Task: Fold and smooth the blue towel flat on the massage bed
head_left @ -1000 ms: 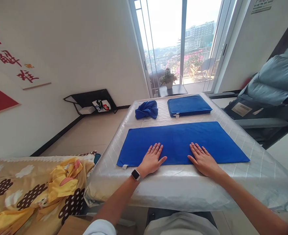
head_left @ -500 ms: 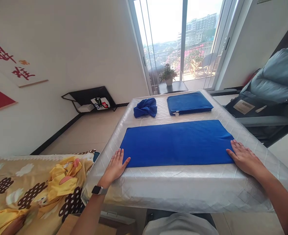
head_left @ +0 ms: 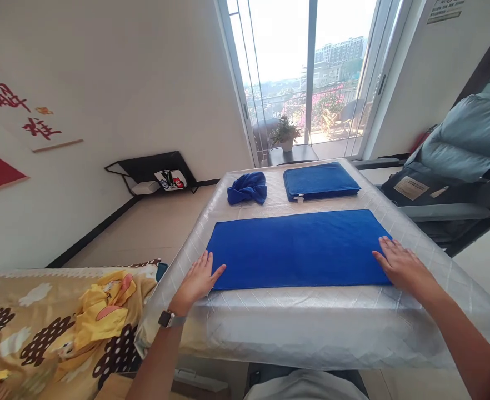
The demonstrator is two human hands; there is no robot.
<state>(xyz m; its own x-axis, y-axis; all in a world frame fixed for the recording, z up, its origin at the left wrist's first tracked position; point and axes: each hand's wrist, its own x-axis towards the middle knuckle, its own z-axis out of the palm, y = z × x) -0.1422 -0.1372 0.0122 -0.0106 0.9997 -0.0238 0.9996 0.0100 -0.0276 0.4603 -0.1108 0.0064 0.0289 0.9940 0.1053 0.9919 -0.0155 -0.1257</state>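
A blue cloth (head_left: 299,250), folded into a long flat rectangle, lies across the table in front of me. At its left end is my left hand (head_left: 198,278), fingers stretched and thumb over the cloth's edge. My right hand (head_left: 404,269) rests at the opposite end, its fingertips on the cloth near the right edge. Both hands look flat and grip nothing. Farther back sits a crumpled blue cloth (head_left: 247,188) on the left. Beside it, to the right, is a neat stack of folded blue cloths (head_left: 322,180) with a small white tag.
A silvery quilted cover drapes the table (head_left: 278,322). To the left is a bed with a patterned sheet (head_left: 32,294) and a yellow garment (head_left: 105,305). A grey recliner (head_left: 457,161) stands at the right. Behind the table, a potted plant (head_left: 285,136) stands before the glass door.
My right hand has slid a little inward over the cloth's right end. My left hand has shifted only slightly. The view has tilted a little, and the hand at lower left has mostly left the picture.
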